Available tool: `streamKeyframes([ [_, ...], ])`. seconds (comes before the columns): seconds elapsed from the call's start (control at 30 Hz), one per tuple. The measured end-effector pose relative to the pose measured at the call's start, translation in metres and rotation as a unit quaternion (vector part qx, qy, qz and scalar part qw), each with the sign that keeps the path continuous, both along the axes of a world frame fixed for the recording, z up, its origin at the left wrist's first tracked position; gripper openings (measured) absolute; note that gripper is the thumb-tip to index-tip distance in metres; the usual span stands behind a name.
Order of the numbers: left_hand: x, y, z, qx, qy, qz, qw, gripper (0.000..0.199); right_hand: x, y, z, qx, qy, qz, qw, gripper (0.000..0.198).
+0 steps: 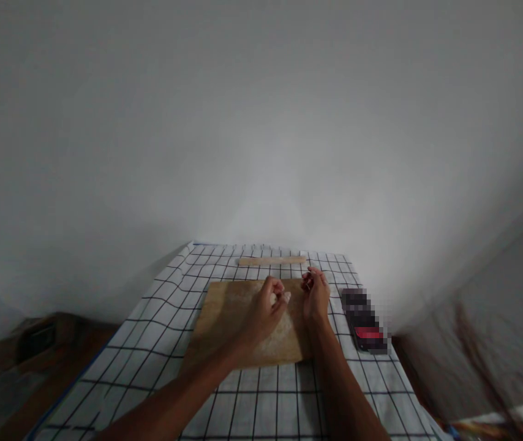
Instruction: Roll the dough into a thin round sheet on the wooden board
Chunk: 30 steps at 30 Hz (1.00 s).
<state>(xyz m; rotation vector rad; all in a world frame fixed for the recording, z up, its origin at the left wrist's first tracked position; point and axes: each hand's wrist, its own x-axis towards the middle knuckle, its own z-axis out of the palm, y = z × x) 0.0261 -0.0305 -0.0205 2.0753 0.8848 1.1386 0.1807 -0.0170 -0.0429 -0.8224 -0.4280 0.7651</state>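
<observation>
Above a wooden board [229, 312] dusted with white flour, my left hand [268, 309] is closed, its fingers curled around a small pale lump of dough [273, 298]. My right hand [316, 297] is held just to the right, over the board's right edge. Its fingers are bent inward towards the thumb, and whatever they may hold is too small to make out. A gap separates the two hands.
A pale wooden rolling stick [271, 261] lies crosswise behind the board. The table wears a white cloth with black checks [146, 343]. A dark object with a red patch [365, 321], partly pixelated, lies at the right edge. A plain wall [261, 122] rises behind.
</observation>
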Motion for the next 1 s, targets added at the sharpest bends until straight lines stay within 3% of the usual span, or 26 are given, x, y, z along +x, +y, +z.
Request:
streamKeyframes([
  [0.07,-0.005,0.0,-0.007,-0.011,0.011,-0.006,1.0,0.006,0.0,0.0,-0.002,-0.005,0.0,0.002,1.0,0.023],
  [0.17,-0.011,-0.003,-0.016,0.024,0.108,-0.009,0.994,0.016,0.0,0.002,-0.004,-0.008,-0.006,0.001,1.0,0.024],
  [0.33,-0.001,-0.005,-0.016,0.137,0.286,0.017,0.948,0.022,0.0,0.002,-0.002,-0.02,-0.012,-0.004,1.0,0.025],
  [0.4,-0.001,0.0,-0.012,0.121,0.265,-0.009,0.957,0.022,-0.001,0.0,0.0,-0.025,-0.021,-0.002,0.999,0.026],
  [0.47,-0.01,0.006,-0.007,0.055,0.179,-0.035,0.982,0.03,-0.001,-0.002,0.002,-0.02,-0.029,-0.005,0.999,0.027],
  [0.57,-0.038,0.008,0.0,-0.013,0.059,0.016,0.998,0.033,-0.001,-0.003,0.002,-0.009,-0.041,-0.008,0.999,0.028],
  [0.67,-0.06,-0.004,0.0,0.019,0.108,0.034,0.993,0.028,-0.002,-0.001,0.001,-0.009,-0.049,-0.004,0.999,0.028],
  [0.73,-0.062,-0.014,-0.004,0.05,0.165,0.02,0.985,0.037,-0.003,0.001,0.0,-0.011,-0.043,0.001,0.999,0.028],
  [0.83,-0.05,-0.02,-0.011,0.076,0.187,0.045,0.978,0.052,-0.003,0.002,0.0,-0.005,-0.034,0.008,0.999,0.027],
  [1.0,-0.031,-0.003,-0.014,0.08,0.179,0.03,0.98,0.044,-0.004,0.0,0.002,0.002,-0.05,0.01,0.999,0.028],
])
